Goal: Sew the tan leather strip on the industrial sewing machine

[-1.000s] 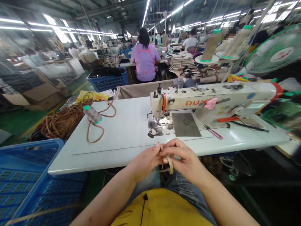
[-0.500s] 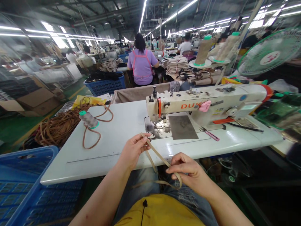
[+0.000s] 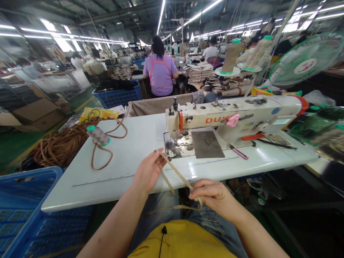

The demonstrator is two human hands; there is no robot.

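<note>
A narrow tan strap (image 3: 178,174) runs taut between my two hands in front of the sewing machine (image 3: 231,113). My left hand (image 3: 149,168) pinches it over the table's front part, left of the needle plate. Closer to my body, my right hand (image 3: 211,193) is closed on the same strap near the table's front edge. Loose lengths of the strap hang below both hands, above my lap. On the white table (image 3: 131,143) to the left lie a grey thread cone (image 3: 98,136) and a looped brown strap (image 3: 101,168).
Thread snips (image 3: 240,152) lie right of the grey plate (image 3: 207,144). A blue basket (image 3: 51,200) stands at the lower left, below a heap of brown straps (image 3: 56,147). A fan (image 3: 306,64) is at the right. A person (image 3: 160,73) sits ahead, back turned.
My right hand has turned slightly and its fingers have closed further around the strap. My left hand keeps its pinch, and the whole view has shifted a little.
</note>
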